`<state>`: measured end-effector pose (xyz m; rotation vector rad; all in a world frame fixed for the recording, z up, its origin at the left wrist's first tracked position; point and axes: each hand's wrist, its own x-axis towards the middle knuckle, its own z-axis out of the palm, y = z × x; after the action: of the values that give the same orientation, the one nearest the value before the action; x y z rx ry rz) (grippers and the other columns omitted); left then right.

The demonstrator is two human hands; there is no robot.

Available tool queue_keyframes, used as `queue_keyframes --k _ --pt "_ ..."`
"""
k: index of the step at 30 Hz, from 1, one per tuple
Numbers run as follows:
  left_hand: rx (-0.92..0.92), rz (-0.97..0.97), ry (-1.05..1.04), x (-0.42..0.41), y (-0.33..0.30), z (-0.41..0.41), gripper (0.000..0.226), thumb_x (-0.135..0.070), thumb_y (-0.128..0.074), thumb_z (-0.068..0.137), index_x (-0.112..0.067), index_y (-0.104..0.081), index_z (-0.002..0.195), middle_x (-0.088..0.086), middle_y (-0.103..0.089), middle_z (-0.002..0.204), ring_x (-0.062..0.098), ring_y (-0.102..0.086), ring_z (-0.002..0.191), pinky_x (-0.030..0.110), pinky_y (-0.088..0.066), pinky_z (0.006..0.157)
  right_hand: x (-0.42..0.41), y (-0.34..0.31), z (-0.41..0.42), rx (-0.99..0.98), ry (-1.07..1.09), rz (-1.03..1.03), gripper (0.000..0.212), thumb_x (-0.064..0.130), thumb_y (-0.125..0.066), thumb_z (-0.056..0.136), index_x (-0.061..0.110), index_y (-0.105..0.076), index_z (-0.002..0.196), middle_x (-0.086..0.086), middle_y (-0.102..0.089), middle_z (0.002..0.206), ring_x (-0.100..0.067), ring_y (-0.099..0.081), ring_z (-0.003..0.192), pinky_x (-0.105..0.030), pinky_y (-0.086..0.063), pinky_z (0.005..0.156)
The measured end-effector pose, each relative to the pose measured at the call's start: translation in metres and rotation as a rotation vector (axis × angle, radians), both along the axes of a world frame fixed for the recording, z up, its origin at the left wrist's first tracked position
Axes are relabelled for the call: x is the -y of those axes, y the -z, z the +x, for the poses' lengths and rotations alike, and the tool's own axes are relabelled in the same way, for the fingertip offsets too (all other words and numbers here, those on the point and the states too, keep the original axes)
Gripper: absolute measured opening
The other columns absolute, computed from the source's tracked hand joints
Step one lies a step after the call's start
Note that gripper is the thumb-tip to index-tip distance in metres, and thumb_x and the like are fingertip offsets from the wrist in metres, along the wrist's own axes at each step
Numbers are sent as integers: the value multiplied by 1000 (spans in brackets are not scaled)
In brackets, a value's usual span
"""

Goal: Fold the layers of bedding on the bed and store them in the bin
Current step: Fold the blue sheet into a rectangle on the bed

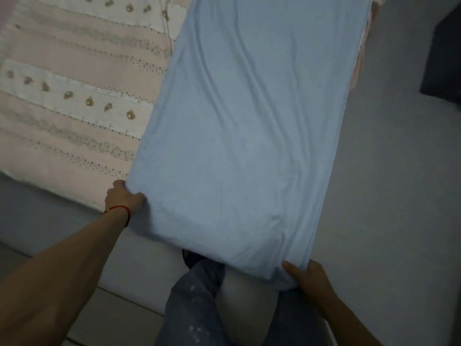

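A light blue sheet, folded into a long strip, lies along the right side of the bed and hangs over its near edge. My left hand, with a red string on the wrist, grips the strip's near left corner. My right hand holds the near right corner, which droops below the bed edge. Under the blue sheet lies a pink and white patterned blanket, spread flat over the left part of the bed. No bin is in view.
The bed's grey side runs along the lower left. My legs in speckled jeans stand against the bed's near edge. A pale floor lies to the right, with a dark object at the far right edge.
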<state>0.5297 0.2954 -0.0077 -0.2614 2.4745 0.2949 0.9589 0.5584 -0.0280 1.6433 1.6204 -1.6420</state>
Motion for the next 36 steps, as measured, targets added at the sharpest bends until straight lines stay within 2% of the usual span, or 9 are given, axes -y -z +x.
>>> queue_keyframes --k 3,8,12,15,18,22,27,31,36 --pt "44 69 96 24 -5 6 68 -48 -70 74 -2 -53 122 23 -60 114 42 -58 102 45 -49 83 22 -6 10 21 15 17 48 33 -83 81 4 -72 118 -9 -74 106 -17 -71 89 -46 -60 85" --pt "157 280 109 65 -23 10 55 -43 -83 78 1 -69 108 19 -69 102 33 -65 88 44 -52 77 54 -40 12 -18 208 142 28 28 -70 94 9 -68 115 -10 -72 107 -13 -66 87 -33 -56 72" --pt "135 387 -33 94 -55 15 48 -48 -65 93 -2 -70 107 23 -71 109 34 -67 94 51 -54 91 68 -81 16 -43 408 244 30 37 -73 92 11 -69 107 -1 -71 93 -25 -69 88 -47 -59 82" --pt "106 355 -25 107 -78 14 66 -64 -56 92 -4 -69 118 19 -69 114 37 -65 104 55 -51 97 77 -100 14 -60 418 146 32 40 -74 91 13 -68 107 -3 -72 95 -24 -70 88 -40 -58 83" --pt "-58 363 92 107 -121 17 46 -53 -55 98 -10 -71 99 12 -71 93 32 -66 87 46 -53 82 77 -116 13 -83 417 213 28 37 -73 92 9 -69 97 -7 -73 93 -24 -70 83 -40 -60 74" --pt "-143 244 280 121 -142 17 62 -60 -51 96 -4 -68 74 17 -70 77 37 -64 75 41 -46 66 71 -123 21 25 370 282 32 40 -74 91 11 -69 79 -17 -75 88 -32 -71 80 -51 -60 80" --pt "-266 259 245 134 -146 18 57 -43 -47 104 -4 -66 67 15 -64 67 31 -59 65 41 -50 67 62 -146 10 91 266 398 38 41 -77 88 5 -70 75 -16 -72 79 -34 -69 76 -40 -55 70" --pt "-286 318 247 138 -153 15 55 -38 -50 103 -4 -53 60 15 -54 60 31 -51 58 35 -38 57 76 -162 10 122 297 467 40 39 -74 91 1 -70 79 -17 -71 78 -31 -66 69 -35 -52 60" --pt "-232 259 281 152 -145 7 50 -42 -49 102 -8 -56 67 13 -59 67 30 -55 64 36 -46 61 98 -171 9 180 342 537 44 43 -65 96 1 -73 90 -21 -74 87 -37 -70 77 -44 -60 72"
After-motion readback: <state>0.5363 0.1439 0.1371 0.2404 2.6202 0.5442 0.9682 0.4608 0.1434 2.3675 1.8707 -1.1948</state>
